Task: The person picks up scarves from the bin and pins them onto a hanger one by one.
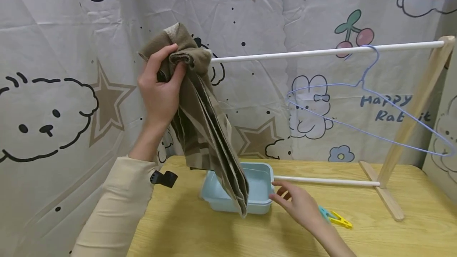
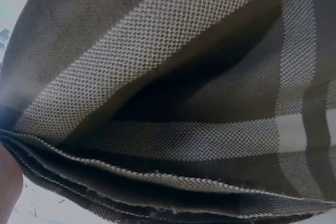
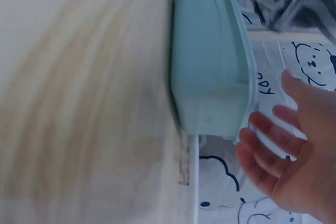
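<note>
My left hand (image 1: pixel 160 86) grips a folded brown plaid cloth (image 1: pixel 207 130) by its bunched upper end, thumb in front. The cloth hangs down at a slant, its layered edges facing right and its lower tip in front of a light blue plastic basin (image 1: pixel 258 185). Up close in the left wrist view, the cloth (image 2: pixel 210 103) shows woven tan and pale stripes. My right hand (image 1: pixel 298 203) is at the basin's right side, fingers loosely bent and holding nothing. In the right wrist view its fingertips are by the rim of the basin (image 3: pixel 210 66); contact is unclear.
A rack's white upper rod (image 1: pixel 264 56) runs to a wooden post (image 1: pixel 417 118) at right. A blue wire hanger (image 1: pixel 360 84) hangs on it. Yellow and teal clothespins (image 1: pixel 339 220) lie on the wooden table (image 1: pixel 421 197) beyond my right wrist. A printed curtain (image 1: pixel 214 11) stands behind.
</note>
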`<state>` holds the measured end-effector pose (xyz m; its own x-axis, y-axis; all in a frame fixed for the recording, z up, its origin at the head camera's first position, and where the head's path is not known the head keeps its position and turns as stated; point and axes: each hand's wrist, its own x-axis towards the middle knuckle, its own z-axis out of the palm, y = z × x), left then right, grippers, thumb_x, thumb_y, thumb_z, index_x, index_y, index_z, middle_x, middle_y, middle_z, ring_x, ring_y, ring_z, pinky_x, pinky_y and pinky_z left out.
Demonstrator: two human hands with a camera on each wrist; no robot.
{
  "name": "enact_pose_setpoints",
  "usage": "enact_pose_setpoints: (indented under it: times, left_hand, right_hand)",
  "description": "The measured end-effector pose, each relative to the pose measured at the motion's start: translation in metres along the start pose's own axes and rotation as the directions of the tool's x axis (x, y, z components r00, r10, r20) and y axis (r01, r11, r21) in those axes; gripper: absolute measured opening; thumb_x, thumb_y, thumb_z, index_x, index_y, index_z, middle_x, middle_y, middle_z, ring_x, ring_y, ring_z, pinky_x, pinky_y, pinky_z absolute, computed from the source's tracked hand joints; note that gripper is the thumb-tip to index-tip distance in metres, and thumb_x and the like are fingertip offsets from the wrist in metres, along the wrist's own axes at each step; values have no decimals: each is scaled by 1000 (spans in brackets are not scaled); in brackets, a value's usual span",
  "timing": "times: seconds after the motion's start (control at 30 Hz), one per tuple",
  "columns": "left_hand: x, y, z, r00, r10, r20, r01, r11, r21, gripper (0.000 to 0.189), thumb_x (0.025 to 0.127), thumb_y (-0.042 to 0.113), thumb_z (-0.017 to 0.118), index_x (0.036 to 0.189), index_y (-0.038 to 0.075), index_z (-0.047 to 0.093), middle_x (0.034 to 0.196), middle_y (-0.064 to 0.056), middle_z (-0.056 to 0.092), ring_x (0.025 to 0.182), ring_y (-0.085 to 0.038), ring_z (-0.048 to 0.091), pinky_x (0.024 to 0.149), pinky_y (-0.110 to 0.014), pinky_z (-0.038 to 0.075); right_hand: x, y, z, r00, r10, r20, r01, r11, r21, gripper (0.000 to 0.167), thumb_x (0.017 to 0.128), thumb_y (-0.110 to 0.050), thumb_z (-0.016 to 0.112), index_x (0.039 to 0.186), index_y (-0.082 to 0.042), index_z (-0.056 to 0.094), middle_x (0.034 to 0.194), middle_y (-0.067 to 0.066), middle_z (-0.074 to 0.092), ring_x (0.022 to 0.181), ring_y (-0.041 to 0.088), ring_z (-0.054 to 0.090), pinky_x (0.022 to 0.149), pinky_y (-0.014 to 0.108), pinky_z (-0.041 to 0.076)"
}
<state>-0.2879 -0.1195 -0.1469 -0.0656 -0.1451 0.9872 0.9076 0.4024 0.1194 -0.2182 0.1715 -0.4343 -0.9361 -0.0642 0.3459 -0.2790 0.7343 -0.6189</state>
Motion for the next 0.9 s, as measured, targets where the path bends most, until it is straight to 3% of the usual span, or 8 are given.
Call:
enact_pose_setpoints:
  times: [0.23, 0.53, 0.67, 0.9]
  left_hand:
    - [4, 5, -17, 998, -57, -33, 57, 998, -13, 25, 86, 8, 76, 111, 3, 73, 111, -10, 72, 107, -13, 64, 99, -31, 47]
    - [-3, 6, -39, 992, -115, -48, 115, 993, 0, 25, 85, 6, 75, 109, 4, 74, 107, -9, 73, 102, -11, 63, 93, -26, 46]
    - [-7, 6, -46, 990, -135, -49, 136, 991, 12, 25, 84, 6, 76, 109, 4, 74, 107, -7, 73, 102, -10, 64, 92, -25, 46]
    - [-11, 4, -53, 985, -152, -82, 153, 988, 9, 25, 82, 3, 76, 107, 4, 75, 103, 9, 72, 98, -10, 64, 88, -24, 47]
  right_hand:
    - [0, 2, -25, 967, -200, -157, 196, 980, -40, 34, 86, -30, 78, 115, -14, 71, 100, -1, 71, 88, 17, 67, 66, 26, 52]
    - [3, 10, -69, 928, -285, -241, 261, 957, -128, 35, 88, -23, 77, 119, -11, 69, 108, 2, 71, 99, 20, 64, 77, 38, 54]
    - [2, 10, -93, 913, -301, -275, 262, 950, -170, 34, 89, -23, 76, 120, -13, 68, 107, 2, 69, 100, 16, 58, 79, 28, 48]
    - [2, 10, -130, 862, -378, -339, 318, 922, -220, 41, 81, -12, 82, 120, -11, 69, 102, 0, 68, 99, 7, 52, 81, 14, 39]
